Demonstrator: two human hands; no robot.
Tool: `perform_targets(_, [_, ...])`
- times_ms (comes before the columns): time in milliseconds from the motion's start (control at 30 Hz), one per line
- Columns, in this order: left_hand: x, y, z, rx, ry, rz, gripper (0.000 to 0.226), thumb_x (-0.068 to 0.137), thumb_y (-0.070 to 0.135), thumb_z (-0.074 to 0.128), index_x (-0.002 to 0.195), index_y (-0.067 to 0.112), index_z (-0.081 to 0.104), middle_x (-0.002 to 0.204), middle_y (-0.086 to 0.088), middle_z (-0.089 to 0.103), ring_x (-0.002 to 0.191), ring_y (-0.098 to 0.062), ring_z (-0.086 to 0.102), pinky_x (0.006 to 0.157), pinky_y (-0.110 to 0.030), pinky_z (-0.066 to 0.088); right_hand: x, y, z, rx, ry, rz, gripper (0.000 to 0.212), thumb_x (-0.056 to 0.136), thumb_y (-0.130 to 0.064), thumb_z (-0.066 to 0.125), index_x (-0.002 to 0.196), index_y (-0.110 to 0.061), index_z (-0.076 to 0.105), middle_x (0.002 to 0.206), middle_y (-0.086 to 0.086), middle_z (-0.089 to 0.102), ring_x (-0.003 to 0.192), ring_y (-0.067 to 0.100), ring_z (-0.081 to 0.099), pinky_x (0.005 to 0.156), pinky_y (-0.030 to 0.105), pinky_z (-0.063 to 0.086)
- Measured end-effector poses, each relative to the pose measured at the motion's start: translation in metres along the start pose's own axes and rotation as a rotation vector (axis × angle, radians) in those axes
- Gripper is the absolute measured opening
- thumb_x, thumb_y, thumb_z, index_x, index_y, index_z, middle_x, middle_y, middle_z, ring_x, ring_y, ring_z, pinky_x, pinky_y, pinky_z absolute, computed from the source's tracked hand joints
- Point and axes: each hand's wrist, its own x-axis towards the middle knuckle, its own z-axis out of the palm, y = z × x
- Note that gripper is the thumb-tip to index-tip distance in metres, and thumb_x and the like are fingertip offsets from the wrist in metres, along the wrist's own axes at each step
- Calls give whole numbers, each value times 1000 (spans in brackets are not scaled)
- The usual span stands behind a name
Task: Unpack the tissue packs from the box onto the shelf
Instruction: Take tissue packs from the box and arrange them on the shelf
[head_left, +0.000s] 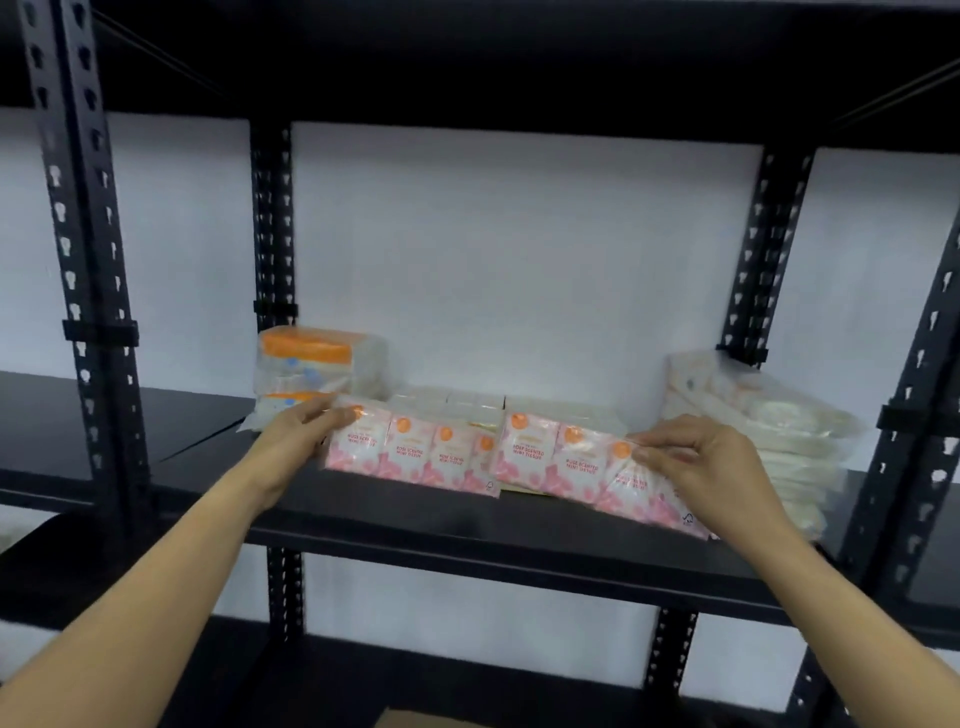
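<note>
While both hands grip them, pink tissue packs (415, 454) stand lengthwise along the shelf (467, 525).

cardboard box (415, 719) cut off at bottom edge, pink packs' (415, 452) small print blurred

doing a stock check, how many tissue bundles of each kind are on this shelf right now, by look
pink rose-scented mini tissue multipacks, one under each hand: 2
orange-topped packs, stacked at the left: 2
white soft-pack stack at the right: 1 stack; packs in it cannot be counted
total: 5 bundles
</note>
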Motion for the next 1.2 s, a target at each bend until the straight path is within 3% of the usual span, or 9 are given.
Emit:
perform_targets(167, [24, -32, -6, -58, -18, -27, 54, 70, 35, 78, 120, 20, 67, 110, -9, 76, 108, -31, 69, 104, -47, 47, 2, 41, 19, -123, -49, -84, 24, 80, -11, 79, 87, -33, 77, 90, -16, 70, 86, 0, 64, 74, 8, 46])
perform_targets(233, [34, -48, -6, -92, 7, -55, 46, 83, 24, 73, 128, 19, 63, 112, -10, 75, 111, -32, 68, 103, -47, 48, 4, 59, 28, -200, -59, -135, 21, 79, -11, 80, 90, -28, 80, 97, -21, 68, 88, 1, 64, 77, 8, 45])
perform_targets(333, [50, -69, -4, -124, 34, -84, 38, 93, 12, 62, 130, 22, 60, 116, -8, 74, 114, -29, 66, 105, -46, 46, 5, 80, 44, -300, -46, -221, 21, 78, -13, 81, 93, -27, 81, 89, -24, 68, 90, 0, 63, 83, 14, 45])
perform_targets(467, [67, -85, -1, -76, -2, -105, 38, 92, 10, 65, 124, 29, 62, 123, -2, 70, 116, -23, 65, 106, -47, 46, 2, 99, 58, -290, 50, -216, 20, 76, -5, 81, 93, -18, 82, 92, -22, 66, 92, -8, 60, 82, 3, 40])
perform_targets(600, [86, -106, -9, -27, 27, -102, 52, 94, 14, 64, 143, 25, 49, 138, -1, 60, 124, -21, 59, 112, -47, 41, -1, 114, 66, -308, 139, -225, 16, 79, -17, 77, 94, -20, 82, 92, -14, 68, 88, 1, 61, 83, 21, 48])
perform_targets(767, [96, -103, 4, 19, 47, -72, 47, 100, 15, 56, 146, 22, 47, 135, 1, 57, 123, -20, 57, 108, -40, 43, -1, 118, 69, -326, 181, -278, 20, 83, -30, 70, 95, -19, 81, 94, -12, 67, 89, 1, 59, 87, 19, 46])
perform_targets(933, [107, -108, 18, 55, 48, -37, 36, 100, 14, 56, 120, 44, 58, 126, 4, 62, 124, -21, 56, 110, -46, 42, 1, 127, 72, -326, 188, -269, 22, 83, -33, 68, 98, -22, 80, 98, -12, 68, 93, 11, 63, 85, 43, 51])
perform_targets(1100, [111, -113, 20, 112, 62, 1, 40, 102, 15, 53, 137, 32, 52, 134, 1, 57, 127, -20, 53, 111, -46, 41, 1, 132, 75, -333, 188, -285, 29, 86, -41, 61, 101, -24, 79, 101, -13, 67, 96, 15, 64, 86, 49, 51])
perform_targets(1200, [110, -112, 25, 208, 130, 28, 40, 101, 16, 53, 141, 23, 51, 129, 2, 54, 120, -15, 50, 101, -33, 42, 1, 134, 77, -347, 192, -285, 24, 84, -33, 67, 102, -23, 79, 102, -12, 67, 98, 15, 63, 88, 49, 50])
